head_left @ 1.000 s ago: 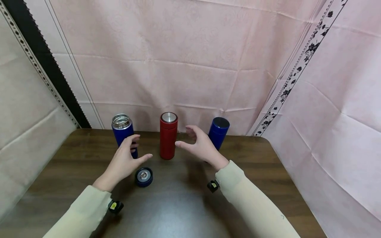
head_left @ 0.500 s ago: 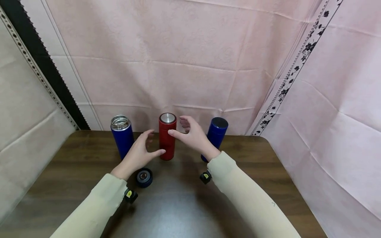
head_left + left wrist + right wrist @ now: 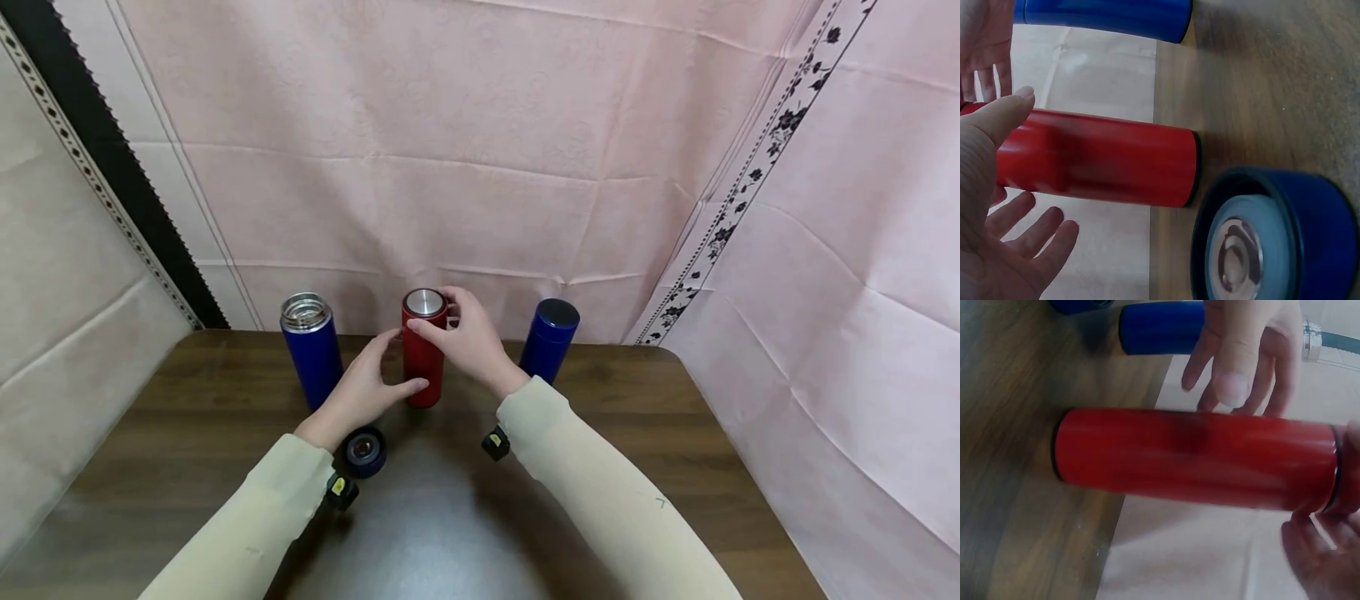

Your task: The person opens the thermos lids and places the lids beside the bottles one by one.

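A red thermos (image 3: 423, 367) with a silver-topped lid (image 3: 425, 302) stands upright on the table between my hands. My right hand (image 3: 471, 340) holds its top, thumb across the front and fingers reaching behind the lid. Lower down, my left hand (image 3: 363, 392) is spread around the body from the left. Its thumb overlaps the red side, while several fingers (image 3: 1038, 231) show apart from it in the left wrist view. Left of it is a lidless blue thermos (image 3: 311, 358) with a bare steel neck. Its dark blue lid (image 3: 364, 452) lies underside up near my left wrist.
Another blue thermos (image 3: 551, 337), with its dark lid on, stands to the right, partly behind my right wrist. The wooden table (image 3: 637, 433) ends just behind the bottles, against a pale pink cloth (image 3: 480, 200). Similar cloth hangs at both sides.
My left hand has moved right from the lidless blue thermos to the red one. My right hand has moved left and come onto the red thermos's top. The bottles stay put.
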{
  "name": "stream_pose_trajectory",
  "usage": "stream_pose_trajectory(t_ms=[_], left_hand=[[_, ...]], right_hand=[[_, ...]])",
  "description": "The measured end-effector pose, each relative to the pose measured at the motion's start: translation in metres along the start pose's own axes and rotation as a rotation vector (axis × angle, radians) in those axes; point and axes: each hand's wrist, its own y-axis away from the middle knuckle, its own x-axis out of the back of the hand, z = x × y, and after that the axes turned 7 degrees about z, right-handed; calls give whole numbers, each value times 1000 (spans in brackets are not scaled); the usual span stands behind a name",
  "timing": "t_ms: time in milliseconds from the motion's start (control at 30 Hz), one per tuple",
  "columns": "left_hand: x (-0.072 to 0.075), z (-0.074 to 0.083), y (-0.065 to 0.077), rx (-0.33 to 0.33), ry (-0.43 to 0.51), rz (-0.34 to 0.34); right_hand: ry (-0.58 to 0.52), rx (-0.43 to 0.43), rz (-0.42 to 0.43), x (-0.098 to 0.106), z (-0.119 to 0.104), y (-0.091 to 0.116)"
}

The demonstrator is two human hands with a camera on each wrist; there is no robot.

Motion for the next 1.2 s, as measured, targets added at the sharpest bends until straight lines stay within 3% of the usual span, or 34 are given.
stream_pose_trajectory(t_ms=[300, 700, 967, 1200], left_hand=[[-14, 6, 0, -23, 65, 57], [-16, 3, 10, -54, -56, 69], [-6, 15, 21, -127, -27, 91], [9, 26, 40, -211, -81, 114]], right_hand=[[-68, 165, 38, 2, 4, 22], [-63, 203, 88, 1, 8, 49], [-133, 284, 135, 24, 10, 64], [-52, 287, 46, 44, 9, 83]])
